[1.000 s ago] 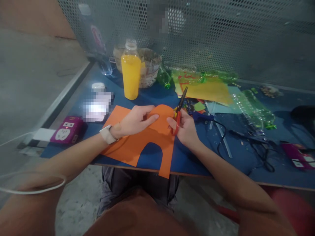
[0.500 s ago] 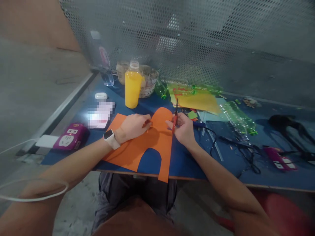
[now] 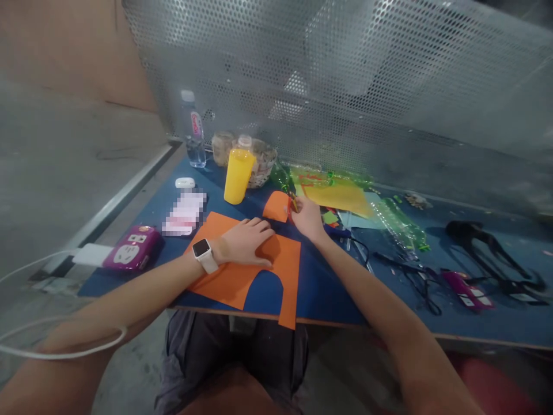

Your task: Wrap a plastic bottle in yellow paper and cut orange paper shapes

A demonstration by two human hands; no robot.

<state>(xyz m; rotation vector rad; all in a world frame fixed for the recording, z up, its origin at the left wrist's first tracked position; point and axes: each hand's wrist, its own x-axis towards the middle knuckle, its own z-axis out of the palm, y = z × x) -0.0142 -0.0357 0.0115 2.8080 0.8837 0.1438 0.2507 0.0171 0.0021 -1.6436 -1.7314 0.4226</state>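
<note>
A large orange sheet of paper [image 3: 283,253] with a curved notch in its near edge lies on the blue table. My left hand [image 3: 246,241], with a white watch on its wrist, rests flat on the sheet, fingers spread. Beyond it is a separate smaller orange piece of paper [image 3: 276,206] with a rounded side. Beside that piece, my right hand [image 3: 307,218] is closed around scissors [image 3: 290,210] with red handles. Their blades are mostly hidden or blurred.
Behind stand a yellow-wrapped bottle [image 3: 239,176], a water bottle [image 3: 195,135] and a basket [image 3: 261,167]. Left are a phone [image 3: 185,213], a white case [image 3: 185,183] and a purple power adapter [image 3: 133,248]. Right lie yellow paper [image 3: 341,196], a green plastic bottle [image 3: 397,225] and black cables [image 3: 425,282].
The rounded orange piece now lies apart from the large sheet. My left hand has flattened onto the sheet. My right hand has moved slightly away with the scissors, and the view has shifted.
</note>
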